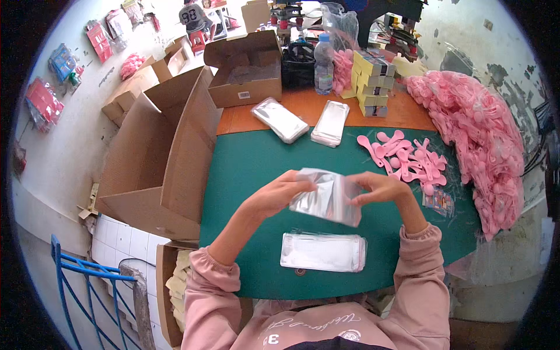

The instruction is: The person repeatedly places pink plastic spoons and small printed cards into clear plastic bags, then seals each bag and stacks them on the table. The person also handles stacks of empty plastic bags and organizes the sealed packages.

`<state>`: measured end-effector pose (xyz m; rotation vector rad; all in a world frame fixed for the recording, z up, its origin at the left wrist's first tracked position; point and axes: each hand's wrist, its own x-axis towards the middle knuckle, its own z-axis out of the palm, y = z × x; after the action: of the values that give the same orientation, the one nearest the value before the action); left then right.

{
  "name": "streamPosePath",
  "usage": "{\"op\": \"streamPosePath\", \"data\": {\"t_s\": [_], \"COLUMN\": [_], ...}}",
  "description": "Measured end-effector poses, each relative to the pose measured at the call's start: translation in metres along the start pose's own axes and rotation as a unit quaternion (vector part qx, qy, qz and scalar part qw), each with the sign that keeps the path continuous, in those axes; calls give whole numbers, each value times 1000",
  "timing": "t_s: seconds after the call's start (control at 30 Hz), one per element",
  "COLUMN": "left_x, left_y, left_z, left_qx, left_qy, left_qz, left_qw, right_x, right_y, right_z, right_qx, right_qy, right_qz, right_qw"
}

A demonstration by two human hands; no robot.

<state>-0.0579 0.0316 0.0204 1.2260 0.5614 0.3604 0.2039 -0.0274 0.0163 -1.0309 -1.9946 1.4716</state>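
Note:
Between my two hands, above the green mat [251, 204], is a stack of clear plastic bags [325, 195]. My left hand [286, 191] is closed on its left edge, the thumb lying across the top. At the other end, my right hand [376, 189] grips the right edge, slightly blurred, thumb and fingers on either side. Below them on the mat lies another stack of clear bags [322, 252], flat and lengthwise. To the right of my right hand is a loose heap of pink plastic spoons [408, 158], with small printed cards [438, 201] beside it.
Two more bag stacks [280, 119] lie farther back. A water bottle [324, 64], piled yellow card blocks [372, 87] and a large mound of bagged pink pieces [472, 122] stand behind and right. Open cardboard boxes [157, 146] border the left side. A person [195, 20] sits far back.

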Motion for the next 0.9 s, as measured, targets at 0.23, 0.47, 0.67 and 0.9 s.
{"op": "streamPosePath", "data": {"t_s": [0.23,0.47,0.67,0.9], "left_x": [-58,-66,-37,-26], "left_y": [-36,-66,-96,-107], "left_z": [-3,36,64,62], "left_qx": [15,489,611,621], "left_qy": [49,289,-35,-68], "left_qz": [-94,237,410,390], "left_qw": [994,788,676,676], "right_x": [-37,-56,-51,-53], "right_y": [-16,11,13,14], "right_z": [50,91,98,93], "right_qx": [65,46,12,-15], "right_qy": [15,78,50,58], "right_qz": [121,173,178,163], "right_qw": [990,981,983,985]}}
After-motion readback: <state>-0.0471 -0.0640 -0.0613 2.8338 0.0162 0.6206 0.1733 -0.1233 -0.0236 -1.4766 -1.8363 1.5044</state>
